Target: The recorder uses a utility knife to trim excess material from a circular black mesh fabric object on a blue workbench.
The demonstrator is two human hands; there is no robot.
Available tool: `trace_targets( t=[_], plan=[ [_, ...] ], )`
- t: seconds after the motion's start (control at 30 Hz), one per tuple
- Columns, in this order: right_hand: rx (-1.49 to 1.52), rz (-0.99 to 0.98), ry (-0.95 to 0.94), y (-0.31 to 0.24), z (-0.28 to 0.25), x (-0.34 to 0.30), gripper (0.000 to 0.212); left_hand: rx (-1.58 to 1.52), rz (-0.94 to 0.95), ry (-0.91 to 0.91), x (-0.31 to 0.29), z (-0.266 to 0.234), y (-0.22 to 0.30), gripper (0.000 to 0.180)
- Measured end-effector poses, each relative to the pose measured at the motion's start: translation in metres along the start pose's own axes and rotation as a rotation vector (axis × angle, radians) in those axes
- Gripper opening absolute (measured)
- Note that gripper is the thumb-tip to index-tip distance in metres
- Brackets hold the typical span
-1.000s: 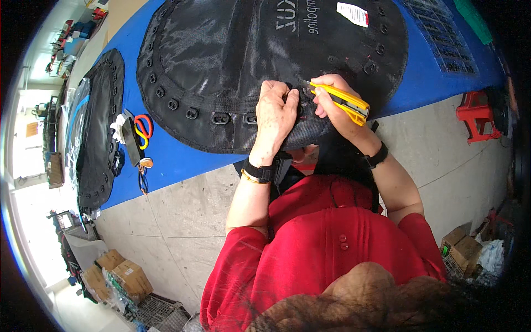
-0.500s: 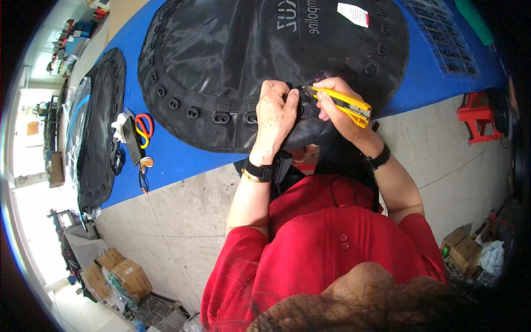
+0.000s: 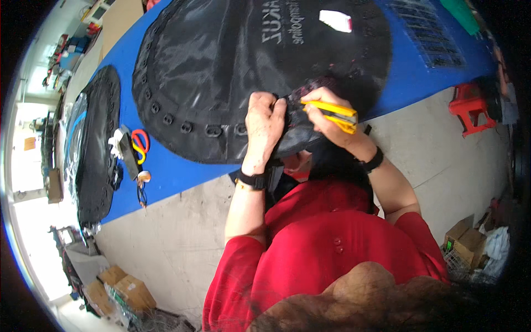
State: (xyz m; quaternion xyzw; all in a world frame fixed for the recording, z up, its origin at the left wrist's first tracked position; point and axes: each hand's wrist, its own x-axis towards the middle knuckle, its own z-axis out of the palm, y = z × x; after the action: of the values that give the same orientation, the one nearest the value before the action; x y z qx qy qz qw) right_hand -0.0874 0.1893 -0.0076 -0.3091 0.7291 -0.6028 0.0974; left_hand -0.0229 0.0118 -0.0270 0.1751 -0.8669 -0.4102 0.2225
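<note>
A large round black trampoline mat with loops along its rim is spread over the blue table in front of me. My left hand is closed on its near edge, thumb and fingers pinching the fabric. Just to the right, my right hand grips a yellow utility knife. The knife's front end points left at the mat's edge, close to my left fingertips. The blade tip is too small to make out. A white label lies on the mat's far right part.
At the left of the blue table lie another black mat, partly under clear plastic, and scissors with red and yellow handles. A red stool stands on the floor at right. Cardboard boxes sit at lower left.
The whole view has shifted a little, so the mat and both hands appear slightly lower and further left. Both grips look the same, with the knife still at the mat's edge.
</note>
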Motion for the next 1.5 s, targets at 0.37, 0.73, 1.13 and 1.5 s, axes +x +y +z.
trace_targets(
  t=[0.37, 0.73, 1.13, 1.5],
  plan=[
    [0.071, -0.096, -0.013, 0.017, -0.002, -0.003, 0.011, -0.014, 0.059, 0.006, 0.0, -0.001, -0.01, 0.021],
    [0.046, -0.134, -0.012, 0.022, -0.001, -0.004, 0.011, 0.037, 0.015, -0.057, -0.001, -0.007, 0.005, 0.032],
    [0.07, -0.175, -0.01, 0.021, -0.002, -0.004, 0.012, -0.104, 0.048, -0.032, 0.002, 0.001, -0.013, 0.026],
    [0.018, -0.184, -0.007, 0.023, 0.006, -0.004, 0.012, 0.147, 0.107, 0.005, -0.008, -0.01, 0.006, 0.025]
  ],
)
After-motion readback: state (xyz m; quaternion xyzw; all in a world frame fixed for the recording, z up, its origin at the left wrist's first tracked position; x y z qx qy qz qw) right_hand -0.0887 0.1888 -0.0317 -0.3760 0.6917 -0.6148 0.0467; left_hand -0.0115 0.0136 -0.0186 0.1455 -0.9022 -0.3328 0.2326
